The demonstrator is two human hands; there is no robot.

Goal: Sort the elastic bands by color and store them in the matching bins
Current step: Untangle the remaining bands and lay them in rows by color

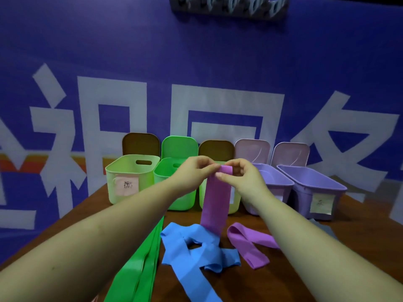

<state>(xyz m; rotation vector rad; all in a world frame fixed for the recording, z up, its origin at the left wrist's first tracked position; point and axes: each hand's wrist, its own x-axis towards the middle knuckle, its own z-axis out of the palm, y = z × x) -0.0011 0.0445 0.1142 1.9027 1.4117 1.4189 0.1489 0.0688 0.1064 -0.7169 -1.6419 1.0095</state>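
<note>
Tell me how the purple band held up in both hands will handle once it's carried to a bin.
Probably floppy: the purple band hangs straight down from where both hands, left hand and right hand, pinch its top. Likely light, since fingertips alone hold it. It may trail and drag across the blue band beneath its lower end.

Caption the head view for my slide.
Both hands pinch a purple band above the bins.

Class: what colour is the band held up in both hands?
Purple band, seen in the head view.
</note>
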